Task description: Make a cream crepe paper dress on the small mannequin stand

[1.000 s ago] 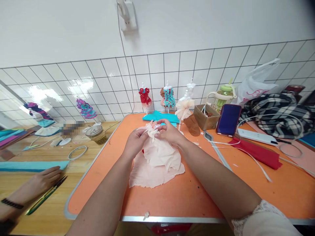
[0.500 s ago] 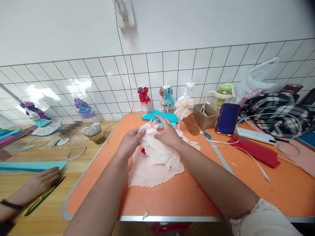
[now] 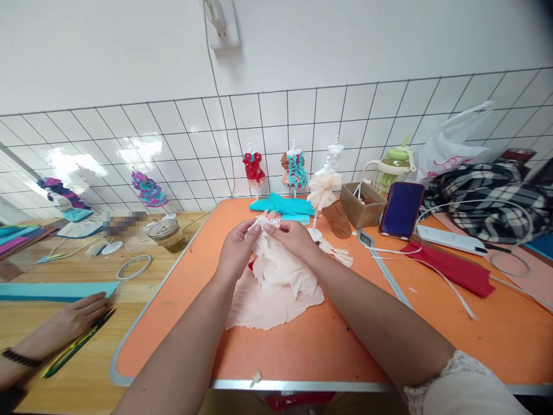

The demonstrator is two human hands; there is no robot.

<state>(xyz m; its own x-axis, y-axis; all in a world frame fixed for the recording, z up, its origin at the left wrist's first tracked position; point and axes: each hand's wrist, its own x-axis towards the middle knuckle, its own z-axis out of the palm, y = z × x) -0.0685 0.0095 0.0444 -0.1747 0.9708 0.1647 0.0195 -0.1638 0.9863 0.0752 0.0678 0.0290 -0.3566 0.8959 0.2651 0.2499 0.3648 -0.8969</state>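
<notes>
A piece of pale pink crepe paper [image 3: 280, 268] hangs gathered between my two hands over the orange table. My left hand [image 3: 237, 248] pinches its upper edge between thumb and fingers. Close beside it, my right hand [image 3: 296, 236] grips the same edge, thumb on top. Below lies a wider pale pink sheet [image 3: 263, 308], spread on the table and partly covered by the gathered piece. A bit of red shows at its left side. Just beyond my hands lies a folded turquoise piece [image 3: 285, 204].
Small dress forms stand along the tiled wall, one in a red dress [image 3: 254, 168]. A cardboard box [image 3: 363, 204], a phone [image 3: 401, 210] and a red strip [image 3: 449, 268] sit to the right. At left, another person's hand [image 3: 82, 314] rests near scissors and a glass jar [image 3: 166, 235].
My right hand has come down from spread fingers to pinch the paper's upper edge next to my left hand. The other person's hand stays put.
</notes>
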